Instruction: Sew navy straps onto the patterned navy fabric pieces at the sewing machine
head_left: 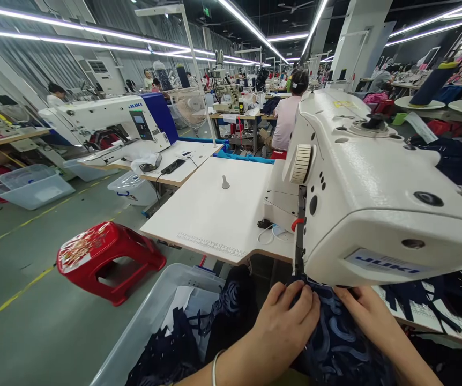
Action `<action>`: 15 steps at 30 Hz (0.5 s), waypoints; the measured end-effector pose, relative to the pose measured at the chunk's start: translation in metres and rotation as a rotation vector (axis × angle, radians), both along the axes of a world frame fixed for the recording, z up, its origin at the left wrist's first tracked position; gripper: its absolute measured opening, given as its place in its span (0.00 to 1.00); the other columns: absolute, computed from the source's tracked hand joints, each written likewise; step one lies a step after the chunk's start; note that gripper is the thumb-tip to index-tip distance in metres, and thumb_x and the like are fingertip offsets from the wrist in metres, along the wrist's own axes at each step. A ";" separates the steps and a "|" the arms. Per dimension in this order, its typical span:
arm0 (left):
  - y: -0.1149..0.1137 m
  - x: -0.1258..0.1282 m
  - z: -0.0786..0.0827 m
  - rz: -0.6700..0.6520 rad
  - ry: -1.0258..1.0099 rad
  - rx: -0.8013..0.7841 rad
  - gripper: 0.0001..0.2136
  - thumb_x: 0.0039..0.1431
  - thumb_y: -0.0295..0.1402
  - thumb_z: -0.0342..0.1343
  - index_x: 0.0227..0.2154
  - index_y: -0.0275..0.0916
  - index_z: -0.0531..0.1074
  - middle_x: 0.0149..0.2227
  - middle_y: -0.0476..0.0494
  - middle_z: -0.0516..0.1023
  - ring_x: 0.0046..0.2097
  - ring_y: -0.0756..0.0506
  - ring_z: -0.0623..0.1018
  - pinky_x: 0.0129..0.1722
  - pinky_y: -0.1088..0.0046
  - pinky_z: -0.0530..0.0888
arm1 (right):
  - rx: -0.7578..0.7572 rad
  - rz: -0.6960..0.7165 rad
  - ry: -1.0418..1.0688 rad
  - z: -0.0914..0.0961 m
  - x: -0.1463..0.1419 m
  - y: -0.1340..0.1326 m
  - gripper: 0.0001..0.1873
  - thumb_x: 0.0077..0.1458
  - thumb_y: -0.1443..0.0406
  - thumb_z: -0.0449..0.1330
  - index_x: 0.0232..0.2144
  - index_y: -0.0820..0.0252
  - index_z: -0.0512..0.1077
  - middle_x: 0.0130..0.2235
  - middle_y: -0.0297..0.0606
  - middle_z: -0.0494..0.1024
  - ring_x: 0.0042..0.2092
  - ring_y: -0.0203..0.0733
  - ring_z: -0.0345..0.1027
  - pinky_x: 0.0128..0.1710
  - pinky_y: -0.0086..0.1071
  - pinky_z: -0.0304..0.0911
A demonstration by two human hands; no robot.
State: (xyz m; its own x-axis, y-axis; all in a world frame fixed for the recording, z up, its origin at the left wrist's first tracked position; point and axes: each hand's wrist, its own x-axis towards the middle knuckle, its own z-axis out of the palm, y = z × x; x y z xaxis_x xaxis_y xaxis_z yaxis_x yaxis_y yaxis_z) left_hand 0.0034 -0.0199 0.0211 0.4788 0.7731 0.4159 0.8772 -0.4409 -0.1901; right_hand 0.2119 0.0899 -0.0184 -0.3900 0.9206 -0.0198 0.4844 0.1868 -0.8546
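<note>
A dark navy fabric point(331, 340) with a swirling raised pattern hangs from under the head of a white JUKI sewing machine point(359, 177) down toward my lap. My left hand point(285, 321) grips the fabric's left edge close to the needle area, fingers curled together. On the other side, my right hand point(365, 305) holds the fabric with its thumb on top; its other fingers are partly hidden by the machine head and the cloth. The needle and presser foot are out of sight behind the machine head and my fingers.
A clear plastic bin point(146, 327) with dark fabric pieces stands at my left. Beyond it is a red stool point(110, 257). The white worktable point(199, 214) carries a small grey piece point(225, 183). Dark straps point(411, 295) lie at right. A co-worker point(287, 115) sits ahead.
</note>
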 end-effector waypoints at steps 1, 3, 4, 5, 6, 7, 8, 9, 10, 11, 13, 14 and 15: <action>0.001 0.000 0.001 -0.005 0.000 0.005 0.16 0.69 0.31 0.45 0.55 0.36 0.68 0.57 0.42 0.68 0.57 0.42 0.67 0.54 0.64 0.61 | -0.019 -0.012 0.015 -0.001 0.004 0.002 0.22 0.58 0.51 0.54 0.46 0.58 0.75 0.45 0.45 0.80 0.54 0.56 0.68 0.59 0.51 0.56; 0.002 0.002 0.001 -0.011 -0.001 0.014 0.16 0.69 0.31 0.45 0.55 0.36 0.68 0.57 0.43 0.69 0.57 0.42 0.67 0.54 0.64 0.61 | -0.061 -0.029 0.062 -0.003 0.012 0.006 0.22 0.57 0.49 0.56 0.45 0.57 0.75 0.46 0.45 0.80 0.53 0.55 0.70 0.58 0.49 0.58; 0.003 0.002 0.001 -0.013 0.001 0.019 0.15 0.69 0.31 0.45 0.55 0.36 0.68 0.56 0.43 0.69 0.56 0.42 0.67 0.54 0.64 0.62 | -0.089 -0.033 0.088 -0.003 0.017 0.008 0.22 0.56 0.49 0.57 0.44 0.57 0.76 0.46 0.45 0.80 0.52 0.55 0.71 0.57 0.49 0.61; 0.003 0.003 0.000 -0.013 0.004 0.021 0.15 0.69 0.31 0.46 0.55 0.36 0.68 0.56 0.42 0.70 0.56 0.42 0.68 0.53 0.64 0.62 | -0.117 -0.035 0.114 -0.003 0.021 0.009 0.22 0.56 0.48 0.57 0.43 0.57 0.76 0.45 0.45 0.80 0.50 0.54 0.72 0.55 0.48 0.63; 0.004 0.003 -0.001 -0.011 0.003 0.026 0.16 0.68 0.31 0.46 0.55 0.36 0.68 0.56 0.42 0.70 0.56 0.42 0.68 0.53 0.64 0.63 | -0.140 -0.033 0.142 -0.002 0.024 0.010 0.22 0.55 0.48 0.58 0.43 0.56 0.76 0.45 0.45 0.80 0.49 0.54 0.72 0.54 0.47 0.65; 0.004 0.004 -0.003 -0.007 -0.003 0.036 0.16 0.68 0.30 0.46 0.55 0.35 0.67 0.56 0.41 0.70 0.56 0.42 0.69 0.53 0.64 0.63 | -0.152 -0.031 0.169 0.000 0.027 0.011 0.22 0.56 0.48 0.58 0.43 0.56 0.75 0.46 0.45 0.80 0.49 0.53 0.73 0.54 0.47 0.65; 0.004 0.003 -0.005 -0.008 -0.016 0.052 0.15 0.68 0.30 0.46 0.55 0.35 0.68 0.56 0.41 0.70 0.55 0.42 0.69 0.52 0.64 0.64 | -0.153 -0.028 0.196 0.003 0.029 0.010 0.22 0.56 0.48 0.58 0.44 0.56 0.74 0.46 0.45 0.79 0.49 0.53 0.72 0.54 0.46 0.65; 0.003 0.003 -0.008 -0.016 -0.035 0.071 0.14 0.67 0.30 0.47 0.53 0.36 0.69 0.55 0.40 0.71 0.55 0.42 0.70 0.52 0.64 0.64 | -0.144 -0.023 0.218 0.006 0.029 0.009 0.22 0.57 0.49 0.58 0.46 0.56 0.73 0.47 0.45 0.79 0.50 0.52 0.71 0.55 0.46 0.64; 0.002 0.002 -0.009 -0.035 -0.059 0.092 0.13 0.67 0.29 0.47 0.50 0.36 0.71 0.53 0.41 0.71 0.55 0.42 0.70 0.53 0.64 0.65 | -0.129 -0.014 0.234 0.008 0.028 0.007 0.22 0.58 0.50 0.57 0.48 0.55 0.72 0.48 0.44 0.78 0.51 0.52 0.71 0.56 0.46 0.62; 0.001 0.000 -0.011 -0.071 -0.088 0.112 0.11 0.66 0.29 0.47 0.46 0.36 0.72 0.52 0.41 0.72 0.55 0.42 0.70 0.54 0.65 0.65 | -0.114 0.000 0.238 0.011 0.025 0.004 0.21 0.59 0.50 0.57 0.49 0.55 0.71 0.49 0.44 0.77 0.52 0.51 0.70 0.57 0.46 0.62; -0.002 -0.003 -0.012 -0.168 -0.128 0.122 0.09 0.65 0.27 0.48 0.38 0.36 0.73 0.51 0.41 0.72 0.57 0.43 0.69 0.57 0.66 0.64 | -0.075 0.038 0.212 0.012 0.014 -0.003 0.20 0.60 0.51 0.56 0.50 0.54 0.70 0.49 0.44 0.76 0.53 0.51 0.69 0.57 0.45 0.61; -0.003 -0.005 -0.011 -0.207 -0.131 0.114 0.09 0.64 0.26 0.48 0.37 0.35 0.73 0.52 0.40 0.72 0.59 0.42 0.67 0.59 0.66 0.62 | -0.048 0.052 0.191 0.011 0.007 -0.007 0.20 0.60 0.51 0.56 0.50 0.54 0.69 0.50 0.44 0.76 0.53 0.51 0.68 0.57 0.45 0.61; -0.004 -0.006 -0.010 -0.229 -0.118 0.099 0.09 0.64 0.26 0.47 0.39 0.34 0.73 0.55 0.39 0.70 0.61 0.42 0.65 0.61 0.66 0.61 | -0.014 0.051 0.168 0.010 -0.001 -0.009 0.20 0.60 0.51 0.56 0.49 0.54 0.69 0.50 0.44 0.75 0.54 0.51 0.67 0.57 0.46 0.60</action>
